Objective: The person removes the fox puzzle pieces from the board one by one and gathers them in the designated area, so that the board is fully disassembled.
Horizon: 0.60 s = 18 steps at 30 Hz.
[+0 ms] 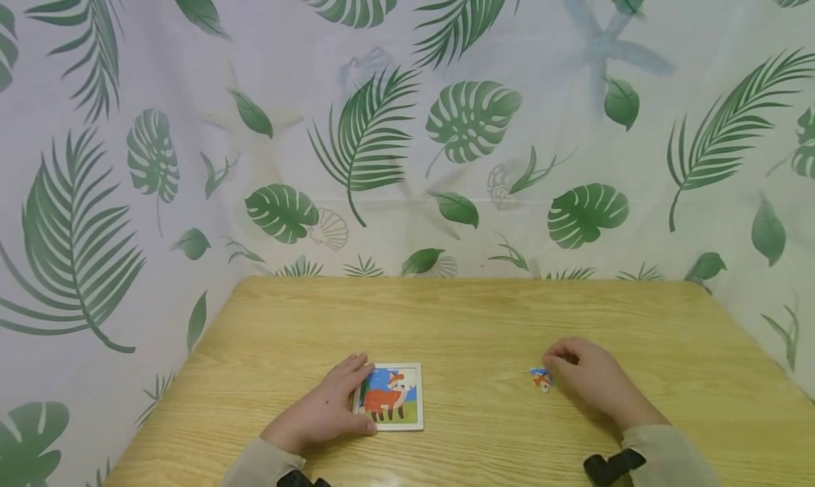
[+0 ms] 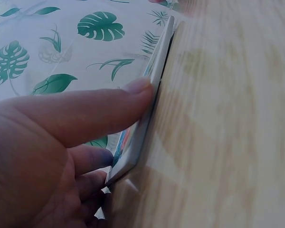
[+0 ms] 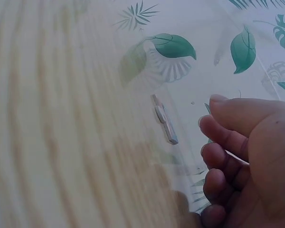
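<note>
A square jigsaw puzzle (image 1: 390, 398) of a red fox, in a white-edged tray, lies on the wooden table. My left hand (image 1: 331, 402) holds it at its left side, the thumb at the near edge and the fingers around the far left corner. In the left wrist view the thumb (image 2: 99, 111) presses the tray's rim. Off to the right, a loose puzzle piece (image 1: 541, 379) in blue, orange and white lies flat on the table. My right hand (image 1: 588, 374) hovers just beside it, fingers loosely curled. The right wrist view shows the piece (image 3: 165, 121) apart from the fingertips (image 3: 218, 99).
The wooden table (image 1: 471, 317) reaches back to a white curtain (image 1: 395, 154) printed with green leaves, which also runs along the left side. Black straps with small devices (image 1: 614, 466) sit at both wrists.
</note>
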Motion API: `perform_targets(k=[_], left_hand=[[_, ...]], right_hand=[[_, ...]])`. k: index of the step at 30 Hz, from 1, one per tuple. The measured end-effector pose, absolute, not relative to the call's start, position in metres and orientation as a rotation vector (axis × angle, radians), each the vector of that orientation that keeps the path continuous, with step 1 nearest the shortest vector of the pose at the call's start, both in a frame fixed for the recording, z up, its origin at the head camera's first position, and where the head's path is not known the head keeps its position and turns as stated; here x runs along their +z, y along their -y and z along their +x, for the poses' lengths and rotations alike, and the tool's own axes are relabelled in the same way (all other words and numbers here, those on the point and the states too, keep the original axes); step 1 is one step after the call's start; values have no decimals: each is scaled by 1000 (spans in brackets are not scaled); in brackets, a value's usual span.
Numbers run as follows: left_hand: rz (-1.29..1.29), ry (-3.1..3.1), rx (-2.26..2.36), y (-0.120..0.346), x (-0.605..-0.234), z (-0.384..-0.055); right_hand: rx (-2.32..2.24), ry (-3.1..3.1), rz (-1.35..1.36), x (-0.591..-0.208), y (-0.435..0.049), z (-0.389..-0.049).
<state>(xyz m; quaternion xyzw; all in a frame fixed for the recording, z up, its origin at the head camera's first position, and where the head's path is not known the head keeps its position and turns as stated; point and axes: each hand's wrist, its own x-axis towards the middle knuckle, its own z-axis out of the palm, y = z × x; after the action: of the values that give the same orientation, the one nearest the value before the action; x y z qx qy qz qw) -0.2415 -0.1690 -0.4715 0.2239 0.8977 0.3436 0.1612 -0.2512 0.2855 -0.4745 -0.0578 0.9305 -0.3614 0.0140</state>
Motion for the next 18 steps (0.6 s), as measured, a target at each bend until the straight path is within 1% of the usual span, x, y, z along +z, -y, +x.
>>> perform_targets(k=[12, 18], left_hand=[[615, -2552, 1020, 170, -472, -238], [634, -2521, 1060, 172, -473, -240]], right_hand=[[-1210, -2925, -272, -458, -263, -245], [-1291, -2868, -307, -459, -252, -240]])
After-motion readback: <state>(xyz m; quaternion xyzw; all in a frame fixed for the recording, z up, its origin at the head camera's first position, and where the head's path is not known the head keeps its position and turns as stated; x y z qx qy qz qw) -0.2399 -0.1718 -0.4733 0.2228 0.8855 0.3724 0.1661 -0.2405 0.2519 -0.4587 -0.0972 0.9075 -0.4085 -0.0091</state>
